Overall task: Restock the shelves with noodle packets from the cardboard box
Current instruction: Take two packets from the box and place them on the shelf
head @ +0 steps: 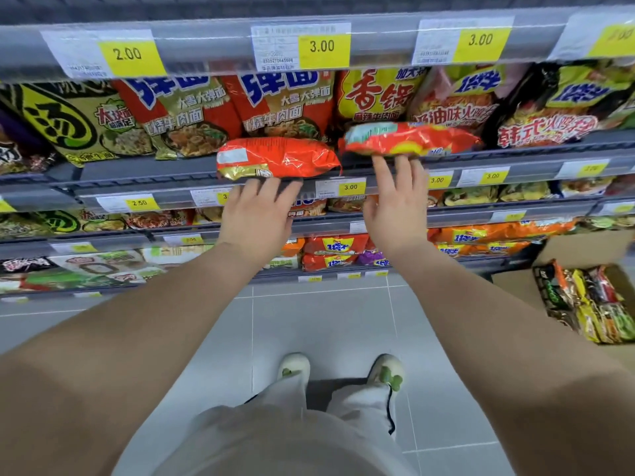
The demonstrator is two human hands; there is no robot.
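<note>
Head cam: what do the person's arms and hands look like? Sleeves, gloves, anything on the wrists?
The left forearm and right forearm are bare up to the frame edge, with no sleeves in view. The left hand and right hand show no gloves, rings, watch or bands. Below them are pale grey trousers and white shoes with green trim.

Bright, even light falls from overhead, leaving one small dark shadow on the floor point(326, 331) between the shoes point(293, 367) and white glare along the clear price strip point(206, 36) and the glossy orange packets point(278, 159). Motion blur smears the fingers of the left hand point(257, 218) and right hand point(398, 207). Wide-angle distortion bows the shelves point(144, 168) and the corners go soft.
</note>
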